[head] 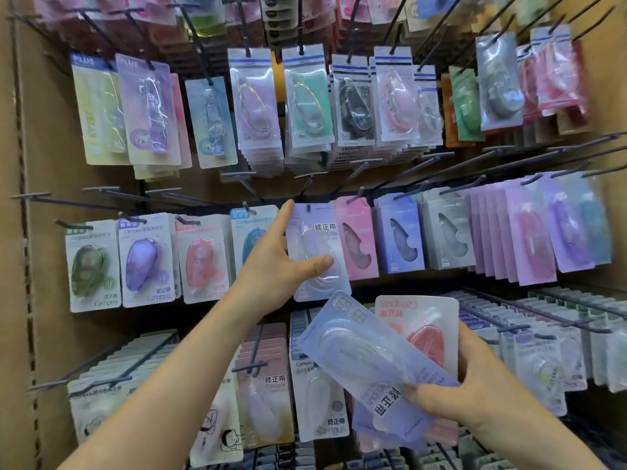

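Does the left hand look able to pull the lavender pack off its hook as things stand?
Probably yes. The left hand grips the lavender pack, thumb across its front. Nothing hangs in front of the hook, and the right hand, holding other packs, is lower down.

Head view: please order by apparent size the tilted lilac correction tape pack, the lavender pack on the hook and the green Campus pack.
1. tilted lilac correction tape pack: largest, but nearest the camera.
2. lavender pack and green Campus pack: about alike, so unranked.
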A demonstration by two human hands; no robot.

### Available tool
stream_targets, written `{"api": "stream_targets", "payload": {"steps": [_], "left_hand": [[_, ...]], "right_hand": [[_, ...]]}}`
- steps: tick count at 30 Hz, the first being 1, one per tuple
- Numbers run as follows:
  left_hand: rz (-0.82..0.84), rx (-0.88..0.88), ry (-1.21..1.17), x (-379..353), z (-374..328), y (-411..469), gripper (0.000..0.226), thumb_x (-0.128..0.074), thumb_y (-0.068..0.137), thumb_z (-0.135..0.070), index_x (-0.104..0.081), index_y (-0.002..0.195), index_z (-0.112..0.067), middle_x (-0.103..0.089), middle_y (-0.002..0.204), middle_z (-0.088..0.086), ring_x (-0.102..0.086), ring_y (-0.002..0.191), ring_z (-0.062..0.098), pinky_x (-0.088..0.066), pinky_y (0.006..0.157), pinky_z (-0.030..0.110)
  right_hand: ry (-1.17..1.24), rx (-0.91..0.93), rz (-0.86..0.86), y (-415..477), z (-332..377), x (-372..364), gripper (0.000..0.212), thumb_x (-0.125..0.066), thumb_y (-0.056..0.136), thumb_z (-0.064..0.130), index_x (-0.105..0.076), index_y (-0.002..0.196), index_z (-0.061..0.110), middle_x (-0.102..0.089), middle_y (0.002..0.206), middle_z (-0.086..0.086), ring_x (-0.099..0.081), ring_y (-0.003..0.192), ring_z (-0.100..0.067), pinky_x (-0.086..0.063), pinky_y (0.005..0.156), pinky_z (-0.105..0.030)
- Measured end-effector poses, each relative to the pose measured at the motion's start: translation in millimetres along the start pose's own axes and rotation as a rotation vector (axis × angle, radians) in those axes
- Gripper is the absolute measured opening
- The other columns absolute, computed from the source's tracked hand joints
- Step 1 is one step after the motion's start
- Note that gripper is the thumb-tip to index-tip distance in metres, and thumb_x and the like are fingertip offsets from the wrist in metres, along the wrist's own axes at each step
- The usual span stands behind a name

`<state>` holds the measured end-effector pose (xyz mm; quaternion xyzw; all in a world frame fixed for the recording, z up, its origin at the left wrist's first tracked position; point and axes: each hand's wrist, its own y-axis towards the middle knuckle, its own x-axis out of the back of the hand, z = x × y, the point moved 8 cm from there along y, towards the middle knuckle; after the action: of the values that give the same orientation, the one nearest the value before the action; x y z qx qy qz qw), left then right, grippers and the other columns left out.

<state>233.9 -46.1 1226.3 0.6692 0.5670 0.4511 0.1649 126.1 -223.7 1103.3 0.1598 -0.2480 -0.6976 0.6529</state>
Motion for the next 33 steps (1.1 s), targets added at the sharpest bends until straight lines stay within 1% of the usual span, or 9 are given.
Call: {"api": "stream_targets", "payload": {"steps": [3,6,8,12,14,17,21,27,33], "left_hand": [[0.021,0.027,0.086,-0.1,7.7,4.5,0.105,-0.079,0.078,-0.037,-0.008,0.155,-0.038,-0.042,0.152,-0.006,-0.046,0.134,0.015,-0.038,0.111,0.034],[0.015,0.043,0.281,0.2,9.2,8.3,0.105,-0.075,0.078,-0.049,-0.005,0.155,-0.036,-0.045,0.15,-0.003,-0.049,0.13,0.021,-0.044,0.104,0.035],[-0.025,0.02,0.578,2.5,5.0,11.8,0.104,-0.071,0.078,-0.059,-0.008,0.155,-0.032,-0.051,0.141,0.004,-0.052,0.123,0.027,-0.045,0.094,0.037],[-0.224,-0.218,1.023,2.4,-16.6,4.3,0.089,-0.079,0.069,-0.057,-0.041,0.141,-0.02,-0.047,0.116,0.01,-0.049,0.106,0.031,-0.049,0.074,0.039],[-0.285,-0.441,1.078,-10.4,-22.5,-3.1,0.072,-0.081,0.066,-0.045,-0.058,0.128,-0.016,-0.054,0.119,0.016,-0.053,0.105,0.037,-0.052,0.071,0.043],[-0.236,-0.54,1.157,-29.4,-20.3,-2.3,0.057,-0.048,0.074,-0.043,-0.067,0.12,-0.015,-0.06,0.126,0.022,-0.058,0.111,0.042,-0.053,0.077,0.049],[-0.143,-0.516,1.25,-42.6,-3.5,11.7,0.068,-0.086,0.054,-0.034,-0.067,0.116,-0.013,-0.059,0.126,0.025,-0.06,0.111,0.043,-0.055,0.08,0.047],[-0.055,-0.414,1.206,-44.4,7.8,28.0,0.068,-0.088,0.062,-0.039,-0.062,0.12,-0.015,-0.051,0.136,0.018,-0.047,0.127,0.038,-0.058,0.061,0.042],[0.014,-0.384,1.167,-47.3,19.8,37.4,0.054,-0.066,0.09,-0.034,-0.044,0.138,-0.023,-0.017,0.159,0.009,-0.014,0.146,0.028,-0.051,0.092,0.038]], "right_hand": [[-0.019,0.0,0.002,1.3,-1.7,1.5,0.066,-0.077,0.057,0.009,-0.057,0.116,0.032,-0.075,0.092,0.0,-0.073,0.085,-0.021,-0.059,0.069,-0.026],[0.023,0.035,0.02,2.3,4.2,-2.0,0.072,-0.075,0.061,0.006,-0.057,0.118,0.044,-0.074,0.098,0.0,-0.072,0.09,-0.024,-0.06,0.075,-0.033],[0.064,0.069,0.033,3.3,9.1,-4.6,0.07,-0.073,0.062,0.004,-0.06,0.106,0.057,-0.073,0.103,0.002,-0.072,0.093,-0.022,-0.06,0.074,-0.03],[0.138,0.077,0.039,5.9,8.8,-3.6,0.072,-0.071,0.063,0.001,-0.062,0.109,0.056,-0.072,0.111,0.001,-0.07,0.1,-0.022,-0.059,0.075,-0.03],[0.177,0.064,0.04,7.3,6.0,-2.8,0.072,-0.072,0.062,0.001,-0.062,0.112,0.053,-0.072,0.114,-0.001,-0.07,0.102,-0.024,-0.059,0.076,-0.031],[0.215,0.055,0.02,10.4,2.2,0.9,0.069,-0.073,0.062,0.001,-0.065,0.11,0.049,-0.072,0.114,-0.003,-0.071,0.101,-0.025,-0.058,0.072,-0.028],[0.254,0.031,-0.016,12.0,-3.4,7.4,0.063,-0.072,0.06,0.001,-0.067,0.105,0.044,-0.074,0.109,-0.006,-0.071,0.097,-0.029,-0.06,0.072,-0.032],[0.261,0.001,-0.103,13.9,-13.0,18.8,0.06,-0.072,0.059,0.004,-0.066,0.108,0.037,-0.073,0.109,-0.008,-0.071,0.098,-0.031,-0.055,0.077,-0.039],[0.237,-0.006,-0.134,15.7,-15.8,20.2,0.055,-0.072,0.059,0.007,-0.065,0.108,0.031,-0.074,0.107,-0.01,-0.071,0.093,-0.032,-0.055,0.072,-0.039]]}}
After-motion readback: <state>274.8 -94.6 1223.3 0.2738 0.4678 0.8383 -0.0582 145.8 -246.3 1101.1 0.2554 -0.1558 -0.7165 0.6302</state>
